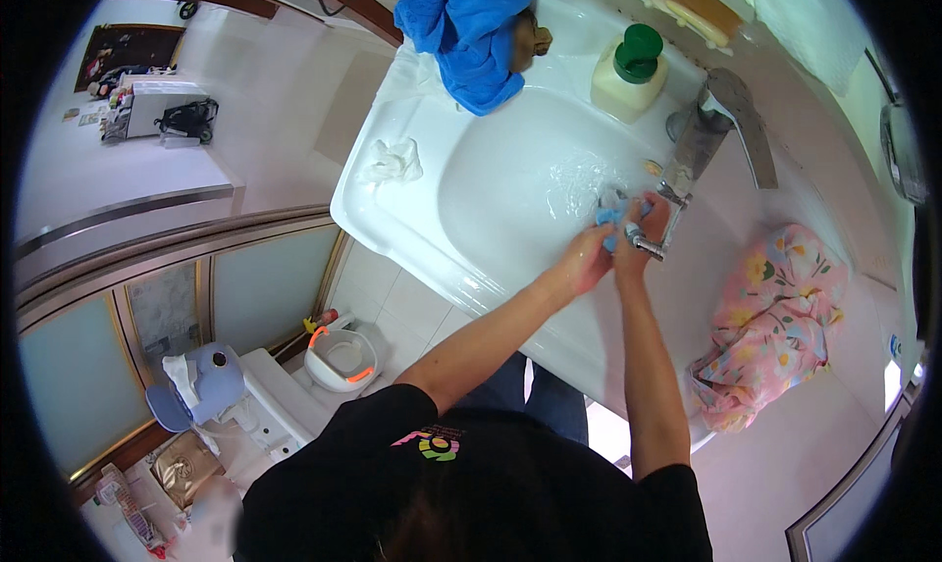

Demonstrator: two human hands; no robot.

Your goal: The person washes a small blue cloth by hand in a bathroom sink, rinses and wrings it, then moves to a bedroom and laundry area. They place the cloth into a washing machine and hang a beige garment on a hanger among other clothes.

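Over the right side of the white washbasin (493, 179), my left hand (585, 259) and my right hand (634, 246) are close together. Between them is a small light-blue thing (608, 216), gripped by the fingers of both. It is wet and mostly covered, so its exact kind cannot be made out. A chrome faucet (703, 143) ends in a jointed extension spout (646, 243), which partly hides my right hand. Rippling water (574, 187) spreads in the bowl just beyond my fingers.
A blue towel (471, 40) lies on the basin's far left rim. Behind the bowl stands a bottle with a green cap (634, 80). Crumpled white tissue (394, 161) rests at left, pink floral fabric (780, 323) at right. A white bucket (342, 374) is on the floor.
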